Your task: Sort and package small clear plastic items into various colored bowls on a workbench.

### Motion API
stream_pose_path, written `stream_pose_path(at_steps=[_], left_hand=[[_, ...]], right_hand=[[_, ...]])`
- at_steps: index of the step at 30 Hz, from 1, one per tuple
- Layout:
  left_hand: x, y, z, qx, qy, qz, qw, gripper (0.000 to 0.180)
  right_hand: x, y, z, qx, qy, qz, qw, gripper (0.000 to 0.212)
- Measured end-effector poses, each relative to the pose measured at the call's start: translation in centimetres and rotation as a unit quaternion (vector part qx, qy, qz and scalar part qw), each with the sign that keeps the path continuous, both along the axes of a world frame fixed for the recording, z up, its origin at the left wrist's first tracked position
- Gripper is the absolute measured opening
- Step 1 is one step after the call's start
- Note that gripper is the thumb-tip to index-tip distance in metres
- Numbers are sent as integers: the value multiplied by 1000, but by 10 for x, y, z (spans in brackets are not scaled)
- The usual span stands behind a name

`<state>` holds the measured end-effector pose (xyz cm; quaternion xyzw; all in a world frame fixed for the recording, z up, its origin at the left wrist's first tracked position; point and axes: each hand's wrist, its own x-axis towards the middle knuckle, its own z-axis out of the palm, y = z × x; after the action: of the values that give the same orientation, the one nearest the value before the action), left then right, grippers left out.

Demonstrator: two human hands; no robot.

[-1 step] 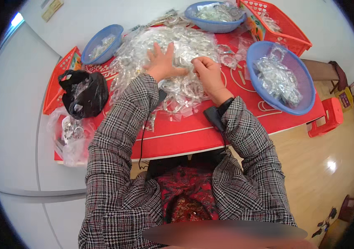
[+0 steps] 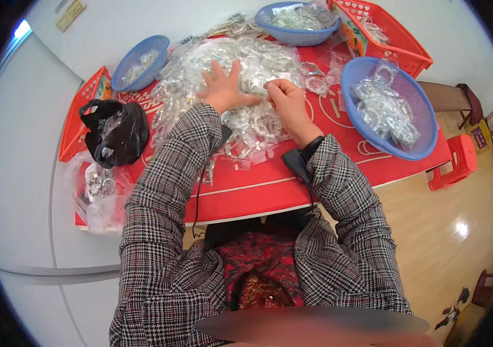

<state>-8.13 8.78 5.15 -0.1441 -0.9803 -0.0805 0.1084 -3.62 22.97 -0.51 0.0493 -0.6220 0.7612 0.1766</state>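
Note:
A wide heap of small clear plastic bags (image 2: pixel 186 81), with shiny ring-shaped pieces like bracelets in some, covers the middle of the red table (image 2: pixel 246 196). My left hand (image 2: pixel 223 89) lies over this heap, fingers spread wide and holding nothing. Just right of it, my right hand (image 2: pixel 288 104) is closed in a pinch, thumb against the index finger, above the heap's right side. Whatever the pinch holds, if anything, is too small to make out. Loose bagged bracelets (image 2: pixel 252 124) lie in front of both hands, toward the near edge of the heap.
Bagged pieces fill a blue basket (image 2: pixel 347 124) at right, another blue basket (image 2: pixel 298 39) at the back and a third blue basket (image 2: pixel 160 65) at back left. Red baskets (image 2: pixel 411 49) flank the table. A black plastic bag (image 2: pixel 134 136) sits left; a red stool (image 2: pixel 460 159) stands right.

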Motion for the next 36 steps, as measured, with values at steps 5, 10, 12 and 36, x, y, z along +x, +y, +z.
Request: stream_pose_path(at_steps=[5, 10, 12, 36], left_hand=[[-23, -9, 23, -43, -12, 19, 999, 79], [-67, -71, 23, 1, 52, 23, 998, 56], [-79, -104, 30, 38, 87, 7, 996, 56], [-62, -174, -16, 502, -165, 30, 849, 80]], right_hand=[[-2, 8, 1, -9, 3, -11, 1000, 17], [-2, 10, 5, -17, -4, -22, 1000, 17], [0, 3, 7, -3, -2, -7, 1000, 17], [-91, 66, 34, 394, -302, -218, 840, 70]])
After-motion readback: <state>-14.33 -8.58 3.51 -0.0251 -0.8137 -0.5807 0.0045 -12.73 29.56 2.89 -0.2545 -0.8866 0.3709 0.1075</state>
